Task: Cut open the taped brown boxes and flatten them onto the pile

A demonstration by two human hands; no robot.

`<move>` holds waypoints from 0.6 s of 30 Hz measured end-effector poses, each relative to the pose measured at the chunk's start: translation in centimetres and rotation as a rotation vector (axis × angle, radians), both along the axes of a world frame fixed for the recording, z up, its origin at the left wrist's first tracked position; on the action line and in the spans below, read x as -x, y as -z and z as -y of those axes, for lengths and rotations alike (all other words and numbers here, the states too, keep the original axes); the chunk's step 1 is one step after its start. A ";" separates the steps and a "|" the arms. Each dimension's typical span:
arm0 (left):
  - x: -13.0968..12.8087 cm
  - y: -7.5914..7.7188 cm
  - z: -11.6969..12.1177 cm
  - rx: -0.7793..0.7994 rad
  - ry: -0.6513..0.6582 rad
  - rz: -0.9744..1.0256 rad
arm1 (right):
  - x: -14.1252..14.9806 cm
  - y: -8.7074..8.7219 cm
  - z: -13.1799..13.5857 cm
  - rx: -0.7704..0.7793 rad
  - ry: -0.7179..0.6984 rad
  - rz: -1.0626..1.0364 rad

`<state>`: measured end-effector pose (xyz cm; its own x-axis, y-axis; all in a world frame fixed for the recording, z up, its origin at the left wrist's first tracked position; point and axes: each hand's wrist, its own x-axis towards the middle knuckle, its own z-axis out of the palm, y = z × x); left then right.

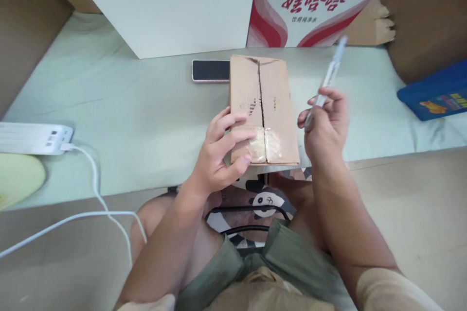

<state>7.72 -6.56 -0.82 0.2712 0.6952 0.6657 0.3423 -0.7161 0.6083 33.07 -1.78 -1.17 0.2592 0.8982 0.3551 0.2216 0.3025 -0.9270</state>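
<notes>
A small brown cardboard box (277,112) lies on the pale green cloth, its flaps meeting along a dark lengthwise seam. Clear tape covers the near end of that seam. My left hand (219,153) rests on the box's near left part, fingers spread over the top and thumb by the near edge. To the right of the box, my right hand (328,124) is raised and closed around a slim, white pen-like object (330,75). Its clear, bluish end points up and away from me; motion blur hides its exact kind.
A phone (210,71) lies partly behind the box's left side. Large white cartons (189,5) stand along the back. At left are a white power bank-like block (36,138) and its cable (95,175); a blue package (434,92) sits at right.
</notes>
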 end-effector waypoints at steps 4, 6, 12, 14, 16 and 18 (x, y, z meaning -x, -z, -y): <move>0.1 0.0 0.1 0.026 -0.007 -0.040 | 0.3 -3.1 1.3 -0.292 -0.160 -0.194; 0.2 0.0 0.1 0.041 -0.006 -0.051 | 0.3 -4.0 1.6 -0.331 -0.233 -0.202; 0.2 0.0 0.1 0.053 -0.008 -0.057 | 2.1 -5.9 3.9 -0.475 -0.241 -0.066; 0.2 0.0 0.1 0.054 -0.005 -0.057 | 3.1 -7.0 5.1 -0.505 -0.232 0.037; 0.1 0.0 0.1 0.042 0.000 -0.040 | 4.0 -7.9 6.0 -0.538 -0.205 0.118; 0.1 0.0 0.2 0.030 0.002 -0.029 | 4.7 -8.3 6.2 -0.598 -0.139 0.158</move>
<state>7.63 -6.72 -0.81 0.2912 0.7144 0.6362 0.3589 -0.6981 0.6196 28.35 -8.00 7.09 0.0581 0.5542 0.8304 0.2635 0.7938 -0.5482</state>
